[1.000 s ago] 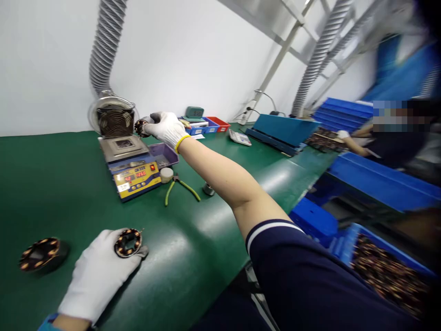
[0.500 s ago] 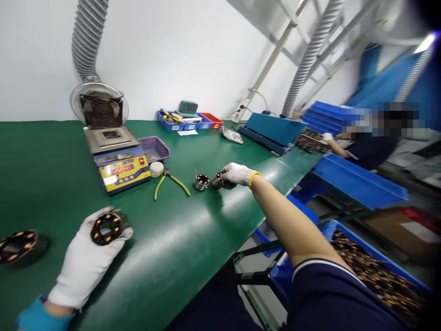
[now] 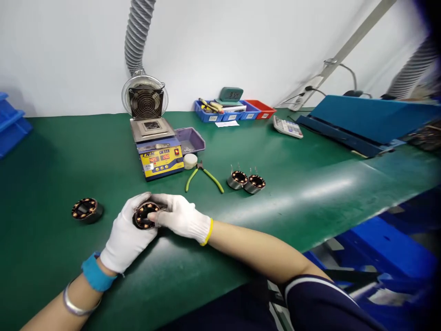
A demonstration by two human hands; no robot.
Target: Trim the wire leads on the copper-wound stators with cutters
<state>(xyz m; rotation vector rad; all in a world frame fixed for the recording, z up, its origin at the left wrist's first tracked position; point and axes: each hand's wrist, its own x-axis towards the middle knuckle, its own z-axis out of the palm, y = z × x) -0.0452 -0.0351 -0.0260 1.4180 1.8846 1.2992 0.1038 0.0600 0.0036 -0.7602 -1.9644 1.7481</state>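
Observation:
A round motor stator [image 3: 140,218] with copper windings is held up over the green bench, its ring face toward me. My left hand [image 3: 129,236], in a white glove, wraps around it from the left. From the other side my right hand [image 3: 179,217], gloved with a yellow cuff, grips the same stator, thumb across its face. Another stator [image 3: 87,210] lies on the bench to the left. Two more, a near stator [image 3: 255,184] and a stator touching it [image 3: 237,179], stand to the right with thin wires sticking up.
Green-handled cutters [image 3: 210,175] lie open beside a white round tub [image 3: 190,161]. Behind are a yellow-and-blue solder pot [image 3: 161,161], a purple tray [image 3: 193,140], blue bins [image 3: 210,116], a red bin [image 3: 263,109], a calculator [image 3: 287,127] and a blue metal fixture [image 3: 372,122].
My right hand has let go of the stator at the right, leaving it beside its neighbour, and has come over to the stator in my left hand. The view has swung left.

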